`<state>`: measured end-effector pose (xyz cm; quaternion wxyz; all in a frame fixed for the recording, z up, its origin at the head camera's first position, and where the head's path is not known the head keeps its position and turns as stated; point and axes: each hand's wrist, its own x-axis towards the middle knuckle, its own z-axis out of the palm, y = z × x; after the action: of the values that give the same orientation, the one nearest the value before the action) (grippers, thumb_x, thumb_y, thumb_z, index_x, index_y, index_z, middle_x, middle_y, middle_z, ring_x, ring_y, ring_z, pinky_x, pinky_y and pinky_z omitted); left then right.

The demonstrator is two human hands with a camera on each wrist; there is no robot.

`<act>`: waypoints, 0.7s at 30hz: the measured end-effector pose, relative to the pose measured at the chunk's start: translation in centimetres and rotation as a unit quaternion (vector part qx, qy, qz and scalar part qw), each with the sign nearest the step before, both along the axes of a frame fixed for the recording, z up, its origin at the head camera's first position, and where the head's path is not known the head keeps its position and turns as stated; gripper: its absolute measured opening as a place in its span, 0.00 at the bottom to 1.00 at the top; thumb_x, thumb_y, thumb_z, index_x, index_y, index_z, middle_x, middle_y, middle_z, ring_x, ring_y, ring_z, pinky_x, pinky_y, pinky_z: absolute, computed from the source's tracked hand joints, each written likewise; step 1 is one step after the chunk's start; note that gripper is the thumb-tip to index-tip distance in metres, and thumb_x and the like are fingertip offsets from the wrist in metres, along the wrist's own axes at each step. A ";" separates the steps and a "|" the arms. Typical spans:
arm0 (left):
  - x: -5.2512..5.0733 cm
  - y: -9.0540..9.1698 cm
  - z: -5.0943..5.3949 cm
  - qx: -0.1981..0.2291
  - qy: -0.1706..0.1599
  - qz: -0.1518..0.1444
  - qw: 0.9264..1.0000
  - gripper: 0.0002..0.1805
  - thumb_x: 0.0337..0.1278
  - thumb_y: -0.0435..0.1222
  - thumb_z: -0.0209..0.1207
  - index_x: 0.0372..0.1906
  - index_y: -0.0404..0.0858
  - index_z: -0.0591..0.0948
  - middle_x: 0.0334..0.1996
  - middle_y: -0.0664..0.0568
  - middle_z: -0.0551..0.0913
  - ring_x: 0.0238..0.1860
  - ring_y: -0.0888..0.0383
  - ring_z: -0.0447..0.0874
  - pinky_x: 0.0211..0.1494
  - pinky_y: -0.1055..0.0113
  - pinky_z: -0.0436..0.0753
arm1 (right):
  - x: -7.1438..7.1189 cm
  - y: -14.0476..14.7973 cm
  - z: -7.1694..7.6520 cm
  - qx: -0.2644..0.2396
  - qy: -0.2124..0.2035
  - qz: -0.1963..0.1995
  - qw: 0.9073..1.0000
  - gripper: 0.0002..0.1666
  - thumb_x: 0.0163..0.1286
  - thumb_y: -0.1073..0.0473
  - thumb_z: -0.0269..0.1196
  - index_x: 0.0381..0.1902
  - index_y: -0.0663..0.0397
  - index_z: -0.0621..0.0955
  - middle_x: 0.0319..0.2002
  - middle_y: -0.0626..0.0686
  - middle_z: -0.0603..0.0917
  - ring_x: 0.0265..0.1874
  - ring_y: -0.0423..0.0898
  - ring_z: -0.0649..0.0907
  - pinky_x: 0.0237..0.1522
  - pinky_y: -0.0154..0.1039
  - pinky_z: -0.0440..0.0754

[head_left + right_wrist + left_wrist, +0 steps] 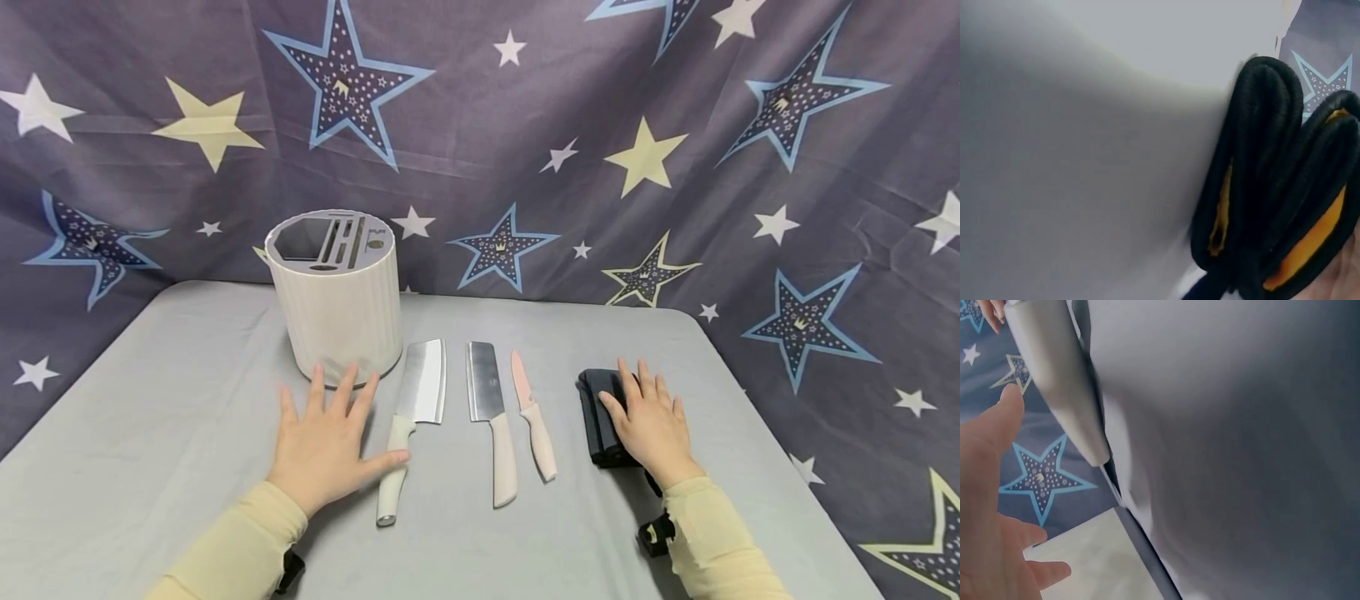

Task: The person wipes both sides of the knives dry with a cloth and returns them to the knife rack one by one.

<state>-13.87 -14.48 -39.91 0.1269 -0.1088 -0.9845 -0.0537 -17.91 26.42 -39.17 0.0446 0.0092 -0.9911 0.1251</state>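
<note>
My left hand [324,452] is spread wide in the head view, its thumb over or touching the pale handle of a large cleaver [423,379]; contact is unclear. In the left wrist view that handle [1054,381] slants past the thumb. To its right lie a narrower cleaver [486,383] with a cream handle and a small pink-bladed knife [522,379]. My right hand [657,429] lies with extended fingers over a dark folded cloth [598,421]. The right wrist view shows the folded cloth [1266,119] in thick layers with yellow inside.
A cream ribbed knife block [341,321] with slots in its grey top stands at the back left, just beyond the left fingertips. All lie on a grey-covered table [187,375]. A star-patterned curtain [465,108] hangs behind and along the sides.
</note>
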 end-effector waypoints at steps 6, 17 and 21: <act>0.2 0.6 -0.4 -0.018 -0.007 -0.003 1.000 0.58 0.42 0.77 0.54 0.73 0.41 0.67 0.73 0.38 0.65 0.73 0.26 0.54 0.65 0.22 0.49 | -0.2 0.1 -0.5 0.000 -0.046 -0.016 0.999 0.45 0.79 0.38 0.43 0.79 0.60 0.45 0.77 0.70 0.47 0.73 0.74 0.50 0.67 0.73 0.53; 0.4 1.0 -0.5 -0.023 -0.027 -0.006 0.999 0.54 0.44 0.76 0.54 0.66 0.37 0.75 0.71 0.38 0.68 0.73 0.25 0.53 0.65 0.23 0.53 | -0.6 -0.1 -0.6 -0.035 -0.102 -0.035 0.993 0.51 0.77 0.39 0.49 0.76 0.71 0.42 0.74 0.75 0.49 0.69 0.75 0.61 0.61 0.68 0.68; 0.5 1.0 -0.6 -0.021 -0.024 -0.005 0.999 0.52 0.44 0.75 0.55 0.62 0.36 0.78 0.67 0.38 0.73 0.72 0.26 0.54 0.65 0.24 0.53 | -1.0 -0.1 -0.8 -0.064 -0.107 -0.038 0.991 0.55 0.76 0.40 0.53 0.74 0.76 0.42 0.70 0.80 0.53 0.68 0.75 0.62 0.65 0.65 0.66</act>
<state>-13.37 -13.47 -40.49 0.1002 -0.1152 -0.9876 -0.0362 -18.93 26.36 -39.98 -0.0564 -0.0449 -0.9797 0.1871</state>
